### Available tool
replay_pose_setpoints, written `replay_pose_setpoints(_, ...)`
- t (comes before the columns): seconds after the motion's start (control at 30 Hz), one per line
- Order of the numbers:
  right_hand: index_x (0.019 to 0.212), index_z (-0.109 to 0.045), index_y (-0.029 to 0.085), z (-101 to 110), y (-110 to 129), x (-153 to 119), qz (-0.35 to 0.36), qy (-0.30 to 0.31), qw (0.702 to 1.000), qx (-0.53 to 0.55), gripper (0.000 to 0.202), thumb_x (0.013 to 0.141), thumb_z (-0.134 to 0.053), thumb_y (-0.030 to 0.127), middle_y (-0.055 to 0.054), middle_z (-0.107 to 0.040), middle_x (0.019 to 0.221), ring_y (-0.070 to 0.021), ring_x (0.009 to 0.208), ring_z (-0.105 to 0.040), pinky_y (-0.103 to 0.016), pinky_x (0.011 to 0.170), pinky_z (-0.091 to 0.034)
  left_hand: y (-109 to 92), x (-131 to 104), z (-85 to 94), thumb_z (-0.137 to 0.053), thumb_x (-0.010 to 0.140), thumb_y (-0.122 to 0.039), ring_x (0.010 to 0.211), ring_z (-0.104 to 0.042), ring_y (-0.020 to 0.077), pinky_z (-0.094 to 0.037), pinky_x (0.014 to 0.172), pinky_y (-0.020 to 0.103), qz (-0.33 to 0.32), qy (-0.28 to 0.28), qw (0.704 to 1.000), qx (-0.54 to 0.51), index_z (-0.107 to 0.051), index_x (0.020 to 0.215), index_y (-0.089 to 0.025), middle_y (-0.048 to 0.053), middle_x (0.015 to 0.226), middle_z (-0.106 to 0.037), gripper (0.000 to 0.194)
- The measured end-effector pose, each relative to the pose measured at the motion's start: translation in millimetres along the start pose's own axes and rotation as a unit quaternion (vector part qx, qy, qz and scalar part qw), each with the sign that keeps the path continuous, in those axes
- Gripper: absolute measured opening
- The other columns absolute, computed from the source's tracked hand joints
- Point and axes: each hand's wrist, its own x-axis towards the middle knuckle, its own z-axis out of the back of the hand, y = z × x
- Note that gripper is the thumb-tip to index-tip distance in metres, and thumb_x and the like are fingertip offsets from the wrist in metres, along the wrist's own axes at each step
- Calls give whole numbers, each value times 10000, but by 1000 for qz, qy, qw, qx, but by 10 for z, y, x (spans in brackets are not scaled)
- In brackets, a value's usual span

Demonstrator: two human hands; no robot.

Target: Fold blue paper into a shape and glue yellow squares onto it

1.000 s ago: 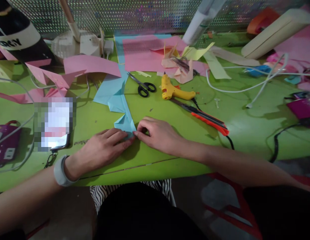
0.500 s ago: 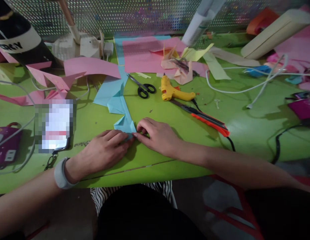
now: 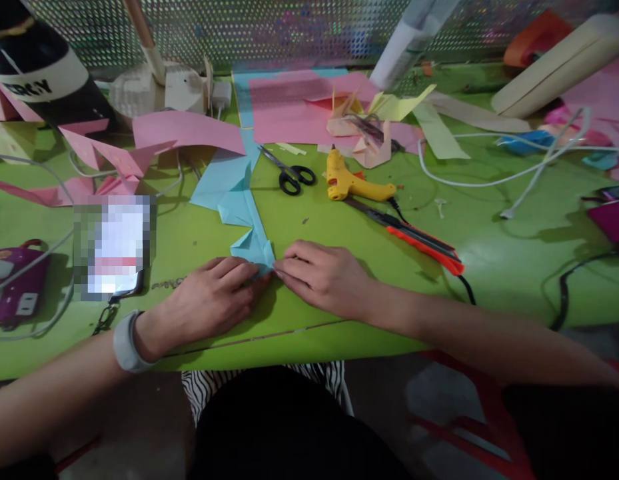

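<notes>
A folded strip of light blue paper (image 3: 246,248) lies on the green table, creased into pointed flaps along its length. My left hand (image 3: 216,293) rests over its near end, fingers bent and closed on the paper, hiding part of it. From the other side, my right hand (image 3: 326,273) pinches the strip's right edge between thumb and fingertips. The two hands' fingertips nearly meet at that end. Beyond them lie black-handled scissors (image 3: 290,179), a yellow glue gun (image 3: 356,185) and an orange utility knife (image 3: 422,245).
A phone (image 3: 122,250) lies left of my left hand, near a purple device (image 3: 20,287). Pink paper sheets (image 3: 284,107) and folded scraps (image 3: 364,137) cover the back. A dark bottle (image 3: 49,73) stands at back left. A white cable (image 3: 469,181) loops at right.
My right hand's fingers have straightened from a more curled pinch and lie flatter against the blue strip's edge. The left hand keeps its place on the paper. The view has shifted slightly.
</notes>
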Motion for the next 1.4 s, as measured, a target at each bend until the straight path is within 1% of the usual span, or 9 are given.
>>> replay_pose_setpoints(0.13,945,-724,160,75,-22,-18,14,30,999,3,273,975,-466,245,-60,-649,860,-138,735,-561,-266,586,-395,-3,-5,100,-478,940,-166,858,-673,198,-585,727,348,-17,-29,999,-3,-611,1106,-131,81,972,-708,215)
replay_pose_setpoints(0.23,972,-729,167,67,-37,-36,29,25,999,-13,286,978,-454,248,-62,-649,853,-137,724,-551,-266,583,-397,-27,-37,166,-549,922,-197,768,-677,167,-556,629,306,-83,-54,995,-13,-621,1060,-169,33,851,-710,158)
replay_pose_setpoints(0.33,994,-728,164,35,-43,-56,50,-2,998,-49,277,971,-459,221,-52,-654,819,-136,701,-542,-267,589,-409,-60,-53,189,-555,916,-162,658,-657,140,-504,521,287,-155,-22,987,-39,-631,1033,-176,0,736,-690,140)
replay_pose_setpoints(0.4,1003,-727,161,21,-45,-66,62,-14,996,-67,270,966,-462,203,-43,-656,801,-138,693,-540,-268,585,-413,-73,-46,182,-547,918,-139,659,-660,138,-495,509,287,-168,-2,984,-50,-633,1031,-170,1,738,-698,145)
replay_pose_setpoints(0.5,1021,-721,143,19,-51,-74,76,-24,994,-73,263,957,-470,191,-46,-654,798,-143,697,-542,-274,586,-423,-78,-23,146,-547,928,-174,752,-685,156,-526,568,297,-133,-4,990,-49,-618,1081,-146,25,825,-720,171)
replay_pose_setpoints(0.63,1021,-715,147,22,-60,-81,64,-11,996,-55,268,970,-457,197,-59,-643,803,-155,718,-548,-287,584,-422,-88,3,88,-567,937,-276,841,-684,188,-550,680,327,-27,-27,999,-11,-579,1180,-99,66,964,-721,302)
replay_pose_setpoints(0.73,1026,-711,149,18,-66,-84,51,-6,998,-26,259,971,-463,200,-63,-629,810,-158,727,-551,-289,583,-427,-101,11,62,-548,945,-404,863,-678,214,-551,719,353,17,-7,1000,8,-592,1171,-93,84,1000,-712,387)
replay_pose_setpoints(0.97,1049,-709,126,20,-73,-74,64,-12,997,-34,251,961,-481,183,-63,-634,810,-153,711,-546,-290,575,-442,-96,18,41,-540,946,-430,904,-678,226,-547,755,349,26,13,1000,-5,-632,1107,-84,105,1055,-715,393)
replay_pose_setpoints(1.4,1059,-706,155,34,-65,-75,42,5,999,-34,265,974,-460,199,-51,-633,801,-148,715,-542,-286,593,-436,-92,34,63,-583,927,-408,929,-674,243,-553,762,363,30,18,999,-24,-617,1164,-73,120,1055,-706,412)
